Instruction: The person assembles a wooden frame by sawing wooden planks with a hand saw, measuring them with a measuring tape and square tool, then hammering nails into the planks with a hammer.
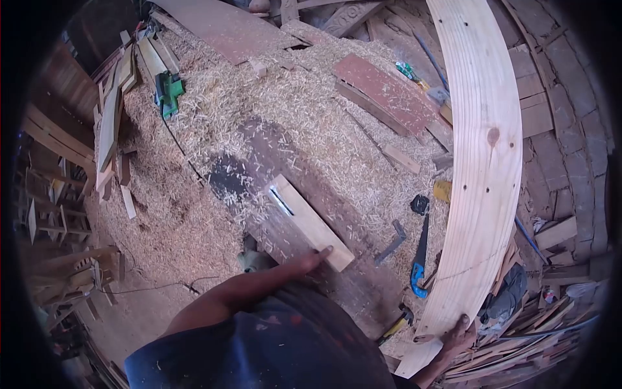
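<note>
My left hand (316, 258) grips the near end of a short wooden block (310, 223), which lies on the dark plank bench (363, 285). Close to the block's far end is a dark slot with a pale blue-white edge. At the lower right, my right hand (459, 338) is closed around the near end of a long pale board (483, 149), with one digit on its face and the others partly hidden. That board rises past the top of the view and has a knot and several small dark marks.
Wood shavings (175, 227) cover much of the floor. A handsaw with a blue handle (418, 279) lies between bench and board, beside a metal bar (391, 243). A green power tool (170, 93) with a cord sits far left. Reddish boards (389, 91) lie beyond; stacked wood strips (518, 363) fill the lower right.
</note>
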`<action>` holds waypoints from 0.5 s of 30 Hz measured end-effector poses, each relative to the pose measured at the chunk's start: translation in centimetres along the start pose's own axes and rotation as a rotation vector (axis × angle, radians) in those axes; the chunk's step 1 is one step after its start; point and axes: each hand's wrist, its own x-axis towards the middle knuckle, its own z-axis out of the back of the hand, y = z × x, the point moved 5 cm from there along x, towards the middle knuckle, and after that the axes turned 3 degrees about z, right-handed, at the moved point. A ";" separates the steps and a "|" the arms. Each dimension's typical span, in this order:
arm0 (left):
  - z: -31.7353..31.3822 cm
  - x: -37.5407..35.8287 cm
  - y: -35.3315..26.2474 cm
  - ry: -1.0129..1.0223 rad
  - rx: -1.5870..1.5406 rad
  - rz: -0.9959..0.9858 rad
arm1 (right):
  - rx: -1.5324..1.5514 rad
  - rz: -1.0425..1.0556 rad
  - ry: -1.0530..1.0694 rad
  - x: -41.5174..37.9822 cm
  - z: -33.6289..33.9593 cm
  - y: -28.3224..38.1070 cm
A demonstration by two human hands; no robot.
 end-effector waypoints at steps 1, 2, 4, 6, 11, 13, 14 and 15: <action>0.6 2.2 1.8 -0.087 0.094 -0.073 | -0.009 -0.002 0.000 0.0 0.3 1.2; 1.3 4.4 3.4 -0.176 0.184 -0.148 | -0.017 0.000 0.002 0.4 0.6 2.1; 1.6 5.5 4.1 -0.167 0.205 -0.155 | -0.109 0.008 0.049 0.6 1.5 2.4; 2.1 4.1 2.6 -0.151 0.294 -0.016 | -0.194 0.021 0.103 0.2 1.8 2.1; -3.5 -7.3 -10.8 -0.365 0.756 -0.565 | -0.472 0.141 0.159 0.1 0.9 1.5; -6.3 -12.8 -15.9 -0.414 0.618 -0.888 | -0.390 0.338 -0.030 -0.3 -1.2 0.0; -7.7 -16.3 -18.5 -0.496 0.732 -0.976 | -0.403 0.125 0.123 -0.7 -2.1 -0.9; -8.3 -17.6 -19.7 -0.486 0.734 -1.206 | -0.563 0.248 0.128 -0.6 -3.1 0.3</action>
